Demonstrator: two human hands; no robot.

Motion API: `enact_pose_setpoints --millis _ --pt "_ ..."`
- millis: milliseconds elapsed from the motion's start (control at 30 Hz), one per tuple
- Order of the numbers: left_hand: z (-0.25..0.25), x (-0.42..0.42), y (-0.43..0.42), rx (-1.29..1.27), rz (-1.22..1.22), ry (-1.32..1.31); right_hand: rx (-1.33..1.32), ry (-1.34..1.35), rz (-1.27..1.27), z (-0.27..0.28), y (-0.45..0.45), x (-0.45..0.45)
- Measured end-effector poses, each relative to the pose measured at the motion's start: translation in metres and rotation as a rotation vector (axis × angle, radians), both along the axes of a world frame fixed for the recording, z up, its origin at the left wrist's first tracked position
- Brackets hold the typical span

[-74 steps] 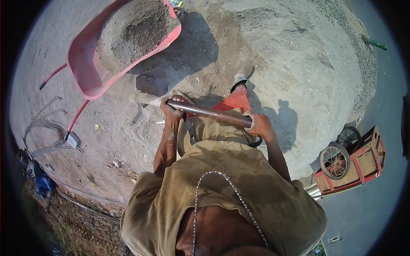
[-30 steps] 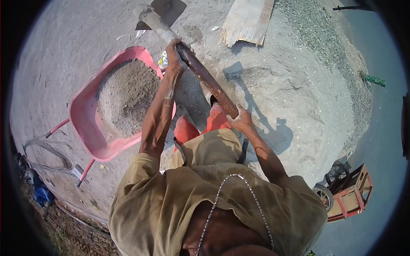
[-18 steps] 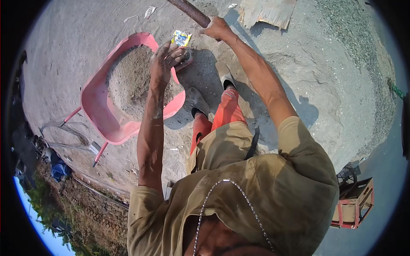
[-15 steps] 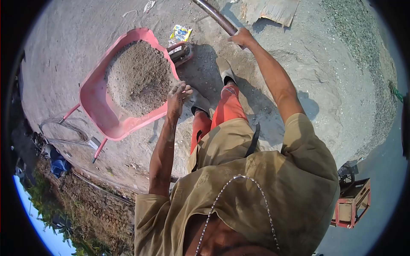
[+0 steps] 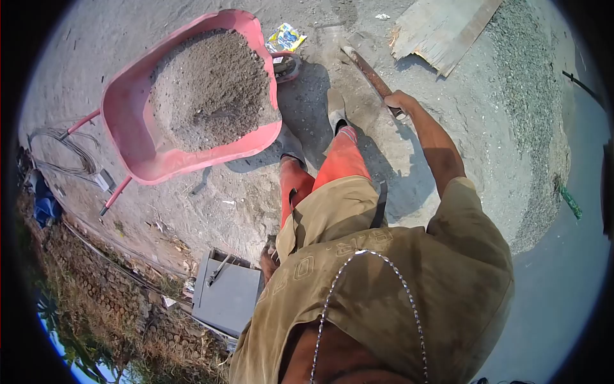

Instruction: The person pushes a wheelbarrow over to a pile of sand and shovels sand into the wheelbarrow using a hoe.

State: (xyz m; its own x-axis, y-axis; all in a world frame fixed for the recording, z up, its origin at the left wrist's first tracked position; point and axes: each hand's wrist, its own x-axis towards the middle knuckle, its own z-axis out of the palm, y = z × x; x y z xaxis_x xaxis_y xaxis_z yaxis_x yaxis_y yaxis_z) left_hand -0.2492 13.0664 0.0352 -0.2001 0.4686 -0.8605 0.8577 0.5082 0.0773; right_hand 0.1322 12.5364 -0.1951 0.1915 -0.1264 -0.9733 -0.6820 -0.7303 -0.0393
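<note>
My right hand is closed round the near end of a brown, rusty-looking pole. The pole slants away over the sandy ground to a paler far tip; what kind of tool it is, I cannot tell. Down by my hip hangs my left hand, partly behind my shirt and dark, so its fingers do not show clearly. To the left of my legs stands a pink wheelbarrow, with a mound of grey-brown sand in its tray.
A broken wooden board lies at the upper right, beside a gravel heap. Near the wheelbarrow's wheel is a yellow and blue wrapper. Looped wire lies by the handles. A grey box stands lower left.
My left hand has dropped from beside the wheelbarrow to my hip. My right hand has shifted right and lower, and the pole's far end now shows. The view has turned, revealing the grey box.
</note>
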Motion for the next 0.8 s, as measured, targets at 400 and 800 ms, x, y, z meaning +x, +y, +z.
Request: enact_pose_setpoints --millis 400,800 --pt "-0.044 0.267 -0.060 -0.168 -0.627 -0.634 0.113 -0.008 -0.181 0.255 0.085 0.071" --pt "0.002 0.446 -0.107 -1.207 0.636 -0.871 0.151 0.052 -0.080 0.572 0.275 0.036"
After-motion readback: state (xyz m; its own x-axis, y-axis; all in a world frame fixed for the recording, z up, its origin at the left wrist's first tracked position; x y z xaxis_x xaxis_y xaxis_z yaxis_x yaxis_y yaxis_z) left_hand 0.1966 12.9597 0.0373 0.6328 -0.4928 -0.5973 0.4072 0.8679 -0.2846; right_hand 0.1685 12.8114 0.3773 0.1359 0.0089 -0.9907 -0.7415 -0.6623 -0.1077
